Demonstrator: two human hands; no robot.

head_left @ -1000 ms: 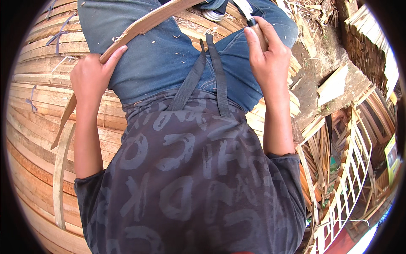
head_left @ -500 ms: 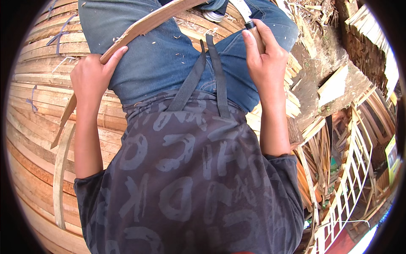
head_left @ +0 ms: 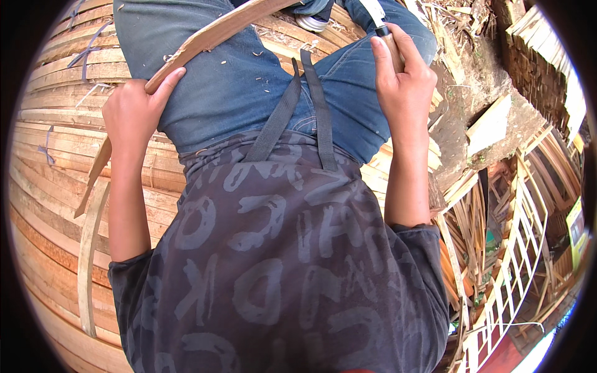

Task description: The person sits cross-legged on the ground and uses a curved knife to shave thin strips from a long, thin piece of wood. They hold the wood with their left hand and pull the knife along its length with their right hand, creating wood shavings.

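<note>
My left hand (head_left: 134,109) grips a long, flat bamboo strip (head_left: 211,34) that runs from below the hand up across my blue-jeaned lap toward the top of the view. My right hand (head_left: 404,74) is closed around the wooden handle of a knife (head_left: 382,22), whose pale blade points up and out of the top edge. The blade's far end and where it meets the strip are hidden. Wood shavings lie scattered on my jeans (head_left: 236,87).
Bundles of split bamboo slats (head_left: 50,180) lie stacked at the left, some tied with blue cord. A loose curved strip (head_left: 87,261) hangs beside my left arm. Bamboo offcuts, a pale slat frame (head_left: 516,248) and more stacked slats (head_left: 547,68) fill the right.
My right hand has shifted slightly up and to the left with the knife. My left hand keeps its hold on the strip in about the same place.
</note>
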